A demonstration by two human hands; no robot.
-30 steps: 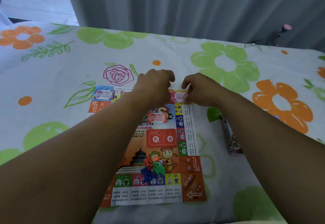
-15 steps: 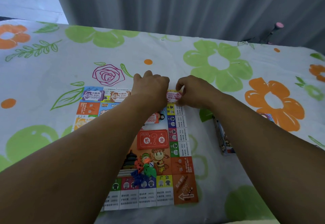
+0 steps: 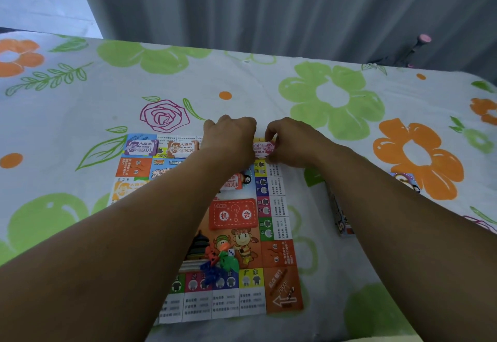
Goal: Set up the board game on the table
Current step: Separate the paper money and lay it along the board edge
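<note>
Pinches the right end of a pink stack of notes [image 3: 262, 149] between the thumb and fingers [image 3: 271, 137] of the right hand [image 3: 290, 144], clamped on the paper. Sets the left hand [image 3: 228, 137] knuckles-up against the stack's other end, fingertips tucked under and hidden; cannot tell whether clamped on the notes or only touching them. Holds the stack at the far right corner of the game board [image 3: 282, 290], spread flat on the counter [image 3: 80, 116] over a flower-printed cloth [image 3: 336, 94].

Left of the fingers, along the same far edge of the board: an orange stack of notes [image 3: 183, 148], then a purple stack of notes [image 3: 141, 147], side by side and not touching.

Blocks most of the board's left half with the left forearm, laid diagonally across it. Half covers a red stack of notes [image 3: 232, 183] just nearer than the fingers. Nearer again, in plain sight: a red card deck [image 3: 233, 214] printed with a question mark. Nearer still, well apart from the fingers: a heap of plastic pieces [image 3: 217, 263] in blue, green and orange, with a white die [image 3: 230, 253] at its top.

Right of the fingers and nearer, off the board: a game box [image 3: 339, 218] on the cloth, mostly hidden under the right forearm.

Beyond the fingers, past the counter's far edge: a grey curtain [image 3: 269, 5]; far to the right, a pink-capped stand [image 3: 423, 38].
</note>
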